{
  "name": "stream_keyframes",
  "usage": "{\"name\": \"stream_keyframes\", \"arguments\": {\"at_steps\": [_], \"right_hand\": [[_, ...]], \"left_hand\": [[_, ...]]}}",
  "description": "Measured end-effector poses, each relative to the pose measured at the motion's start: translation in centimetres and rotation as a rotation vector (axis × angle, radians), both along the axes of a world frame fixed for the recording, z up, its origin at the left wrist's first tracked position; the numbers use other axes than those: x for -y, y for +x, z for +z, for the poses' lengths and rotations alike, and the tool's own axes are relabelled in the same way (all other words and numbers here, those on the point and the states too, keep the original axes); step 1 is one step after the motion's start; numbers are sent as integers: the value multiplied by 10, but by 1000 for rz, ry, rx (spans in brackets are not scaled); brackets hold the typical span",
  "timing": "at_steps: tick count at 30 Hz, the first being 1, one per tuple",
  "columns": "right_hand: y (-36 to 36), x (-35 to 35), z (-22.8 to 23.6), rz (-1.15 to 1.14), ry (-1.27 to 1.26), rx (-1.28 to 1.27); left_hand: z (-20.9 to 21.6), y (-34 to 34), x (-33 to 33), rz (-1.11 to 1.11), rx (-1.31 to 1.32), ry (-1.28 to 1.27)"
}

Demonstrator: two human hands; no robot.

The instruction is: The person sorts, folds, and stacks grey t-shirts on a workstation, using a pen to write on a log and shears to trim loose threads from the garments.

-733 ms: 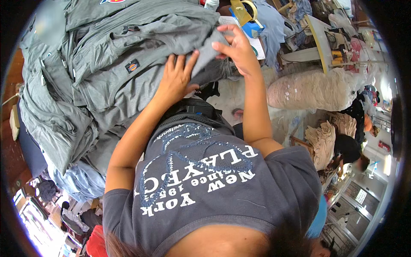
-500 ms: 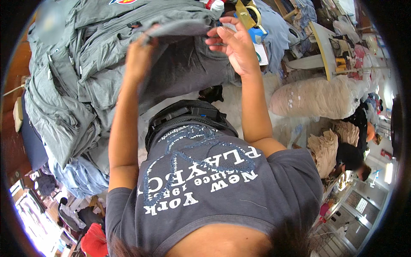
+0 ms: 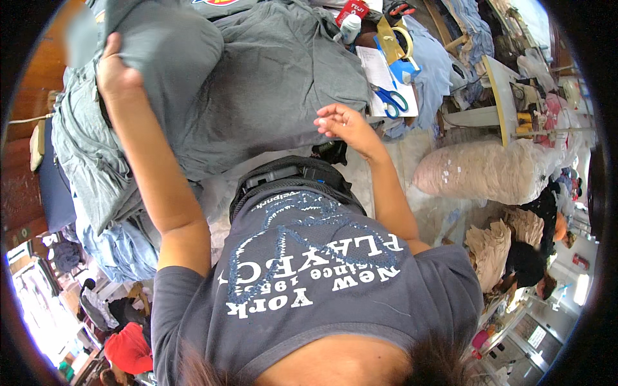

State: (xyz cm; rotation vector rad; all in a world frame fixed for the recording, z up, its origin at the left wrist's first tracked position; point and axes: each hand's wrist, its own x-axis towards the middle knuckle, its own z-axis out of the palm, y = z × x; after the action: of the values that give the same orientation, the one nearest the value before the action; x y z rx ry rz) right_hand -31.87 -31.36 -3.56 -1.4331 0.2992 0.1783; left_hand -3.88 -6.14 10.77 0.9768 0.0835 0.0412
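My left hand (image 3: pixel 119 76) is raised at the far left, closed on a grey T-shirt (image 3: pixel 168 55); the cloth hangs up in a blurred fold, and the fingers behind it are partly hidden. More grey cloth (image 3: pixel 283 71) lies spread and wrinkled on the table in front of me. Just off its near right corner, my right hand (image 3: pixel 347 128) hovers with loosely bent fingers and nothing in them. Blue-handled scissors (image 3: pixel 390 101) rest on a white sheet of paper (image 3: pixel 376 67) beyond that hand.
A white bottle (image 3: pixel 350 29), a red box (image 3: pixel 353 11) and a roll of tape (image 3: pixel 404 42) stand at the far right of the cloth. Heaped grey garments (image 3: pixel 96 161) lie at the left. A large plastic-wrapped bundle (image 3: pixel 479 170) sits to the right; people work behind it.
My left hand has swung left and away, carrying the grey cloth with it. My right hand has come down nearer to me, away from the cloth. The scissors and paper now show.
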Motion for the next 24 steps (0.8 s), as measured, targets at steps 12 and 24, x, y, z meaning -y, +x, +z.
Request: {"name": "stream_keyframes", "arguments": {"at_steps": [12, 24], "right_hand": [[31, -53, -5, -416, 692, 220], [74, -37, 60, -461, 897, 119]], "left_hand": [[-93, -140, 91, -974, 888, 1094], [-137, -179, -28, -401, 695, 1565]]}}
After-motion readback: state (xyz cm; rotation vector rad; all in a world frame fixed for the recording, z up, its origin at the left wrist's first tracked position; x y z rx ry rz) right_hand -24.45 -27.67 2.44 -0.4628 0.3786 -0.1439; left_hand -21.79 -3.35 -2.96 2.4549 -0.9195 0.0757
